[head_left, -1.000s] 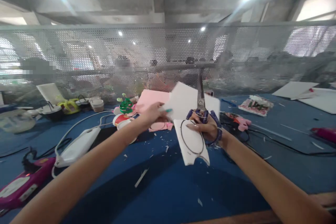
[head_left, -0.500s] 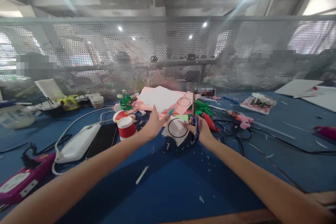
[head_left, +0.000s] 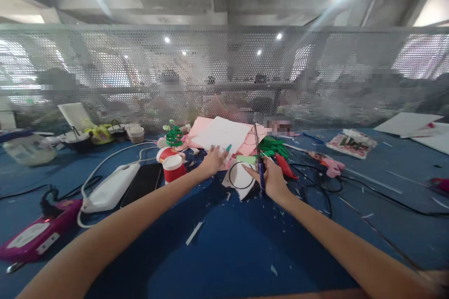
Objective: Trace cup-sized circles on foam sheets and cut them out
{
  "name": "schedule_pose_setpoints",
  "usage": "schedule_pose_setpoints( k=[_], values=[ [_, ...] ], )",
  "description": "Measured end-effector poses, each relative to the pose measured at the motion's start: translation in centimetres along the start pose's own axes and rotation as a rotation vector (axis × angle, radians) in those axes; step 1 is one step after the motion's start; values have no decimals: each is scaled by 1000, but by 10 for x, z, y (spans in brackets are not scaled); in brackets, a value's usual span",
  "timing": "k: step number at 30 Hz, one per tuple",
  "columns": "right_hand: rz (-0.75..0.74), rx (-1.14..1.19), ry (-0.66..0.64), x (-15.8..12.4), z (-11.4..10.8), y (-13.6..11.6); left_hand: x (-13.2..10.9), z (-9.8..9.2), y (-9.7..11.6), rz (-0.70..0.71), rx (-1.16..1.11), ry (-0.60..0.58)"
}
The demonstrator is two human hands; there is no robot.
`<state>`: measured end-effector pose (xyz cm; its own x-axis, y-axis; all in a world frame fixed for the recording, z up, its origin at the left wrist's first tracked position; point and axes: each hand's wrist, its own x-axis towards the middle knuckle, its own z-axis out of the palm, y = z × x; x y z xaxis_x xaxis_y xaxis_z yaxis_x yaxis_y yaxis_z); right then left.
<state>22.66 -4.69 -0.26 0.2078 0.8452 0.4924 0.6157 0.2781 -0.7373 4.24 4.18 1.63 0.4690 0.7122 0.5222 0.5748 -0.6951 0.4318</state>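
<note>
My right hand (head_left: 273, 178) grips blue-handled scissors (head_left: 260, 163), blades pointing up and away. Under its index finger lies a white paper piece with a black circle drawn on it (head_left: 240, 180). My left hand (head_left: 212, 161) has its fingers apart over the near edge of a white sheet (head_left: 222, 134), which rests on pink paper (head_left: 198, 128). Whether it touches the sheet is unclear. A light green slip (head_left: 246, 159) lies just beyond the circled paper. Red-and-white cups (head_left: 174, 168) stand left of my left hand.
A black phone (head_left: 142, 184), white power bank (head_left: 112, 188) and magenta power strip (head_left: 44, 233) lie left. Green and red material (head_left: 275, 145), black cables (head_left: 319, 187) and a pink glue gun (head_left: 331, 166) are right. Paper scraps dot the blue table (head_left: 224, 247).
My left hand has moved from above the paper's front to the white sheet, its fingers lower and more spread. The scissors remain in my right hand. The whole view has shifted slightly.
</note>
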Motion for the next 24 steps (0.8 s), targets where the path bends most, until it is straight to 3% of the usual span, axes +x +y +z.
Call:
schedule_pose_setpoints(
  k=[3,5,9,11,15,18,24],
  values=[
    [22,61,-6,4,1,4,-26,3,14,-33,-37,7],
    [-8,114,-30,5,3,4,-45,7,25,-125,-216,56],
    [-74,125,-73,5,5,-2,-62,9,35,-281,-720,-114],
    [-72,39,-73,5,1,-5,-61,8,34,-395,-872,-136],
    [-83,-338,-35,14,-16,-1,-57,4,27,-473,-971,87],
    [-28,-606,-154,20,-25,6,-57,4,23,-454,-998,250],
    [42,-674,-254,21,-25,12,-60,2,24,-390,-969,251]
  ],
)
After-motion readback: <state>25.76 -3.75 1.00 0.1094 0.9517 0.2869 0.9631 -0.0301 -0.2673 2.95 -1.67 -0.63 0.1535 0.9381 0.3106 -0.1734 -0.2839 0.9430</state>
